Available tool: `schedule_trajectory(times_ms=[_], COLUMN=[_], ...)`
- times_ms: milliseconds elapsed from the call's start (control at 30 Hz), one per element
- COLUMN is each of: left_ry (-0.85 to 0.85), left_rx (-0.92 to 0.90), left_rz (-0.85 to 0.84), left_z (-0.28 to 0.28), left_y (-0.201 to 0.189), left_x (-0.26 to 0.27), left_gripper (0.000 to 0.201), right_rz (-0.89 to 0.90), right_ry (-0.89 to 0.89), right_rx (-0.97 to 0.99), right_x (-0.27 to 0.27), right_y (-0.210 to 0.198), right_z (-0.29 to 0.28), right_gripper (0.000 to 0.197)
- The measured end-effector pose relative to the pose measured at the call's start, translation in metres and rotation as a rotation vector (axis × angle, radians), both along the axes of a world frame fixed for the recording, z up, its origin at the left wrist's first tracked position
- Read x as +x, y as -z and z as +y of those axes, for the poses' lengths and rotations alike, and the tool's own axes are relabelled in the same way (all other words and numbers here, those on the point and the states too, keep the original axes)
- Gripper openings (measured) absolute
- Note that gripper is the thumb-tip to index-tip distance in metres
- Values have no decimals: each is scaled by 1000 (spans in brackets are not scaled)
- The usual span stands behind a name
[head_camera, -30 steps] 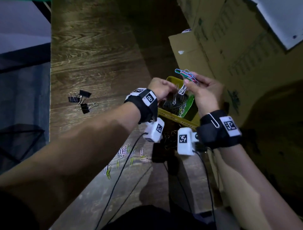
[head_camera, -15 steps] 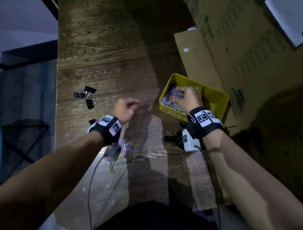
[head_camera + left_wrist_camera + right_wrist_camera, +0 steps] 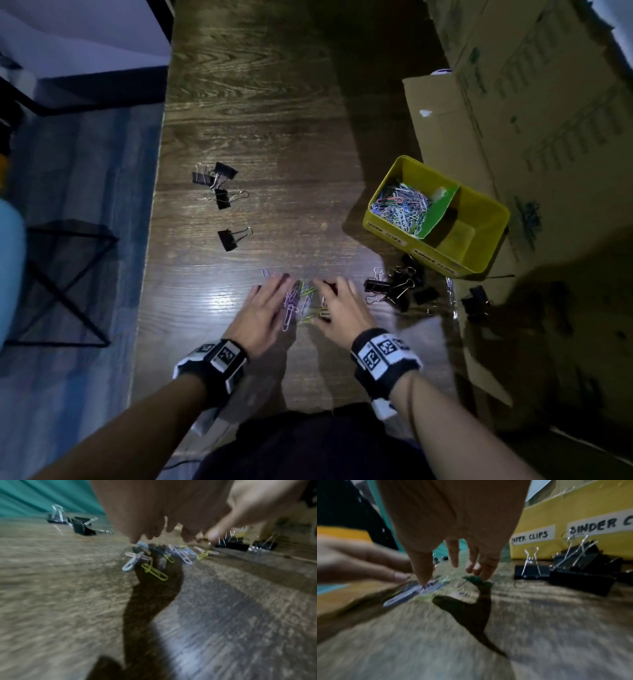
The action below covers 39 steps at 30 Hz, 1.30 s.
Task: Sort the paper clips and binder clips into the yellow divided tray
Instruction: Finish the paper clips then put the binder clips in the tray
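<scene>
Paper clips (image 3: pixel 301 303) loose on table (image 3: pixel 260 120) between our hands; left hand (image 3: pixel 262 313) and right hand (image 3: pixel 342 313) fingers spread wide, tips touching pile. Yellow divided tray (image 3: pixel 479 270) far right, holding clips in left compartment.

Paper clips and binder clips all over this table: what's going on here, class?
A person is sorting clips into a yellow tray. Both hands, left hand and right hand, are flat on the wooden table, gathering the loose paper clips between them. One tray compartment already holds a heap of paper clips; the other looks empty. Black binder clips lie beside the tray, and a few more binder clips sit farther left.
</scene>
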<state>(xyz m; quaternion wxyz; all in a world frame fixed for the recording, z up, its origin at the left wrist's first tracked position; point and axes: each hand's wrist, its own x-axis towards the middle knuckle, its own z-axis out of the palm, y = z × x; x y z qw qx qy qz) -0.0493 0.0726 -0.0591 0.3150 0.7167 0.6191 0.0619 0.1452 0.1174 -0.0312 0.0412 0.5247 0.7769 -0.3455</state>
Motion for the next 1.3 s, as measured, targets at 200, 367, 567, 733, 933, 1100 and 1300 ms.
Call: schedule_trajectory(times_ms=[200,367,567,733,933,1100,1300], left_ry=[-405,-304,-205,-120,-33,-34,-7], left_rx=[-145,-127,-130,-190,-91,-162,-165], left_rz=[123,-22,170,125,191,268,191], left_z=[-24,-19,28,31,20,24,14], left_y=[-20,-15,-23,-23,-19,-21,-26], left_x=[-18,17,4,5,0,11,26], left_gripper=[71,67,88,72,81,85,61], right_rz=[-109,-33,-213,-134,-261,-207,-111], right_ry=[84,12,241,159,238,337,162], right_rx=[-11,-39,38,-64,112,-67,-74], right_x=[-23,-45,-35,-51,-43,-45,-57], right_y=[15,15,8,16,7,8,8], right_z=[-23,-25,-18,-34,-32,-32,-29], right_gripper=[104,99,121,117,113,104,71])
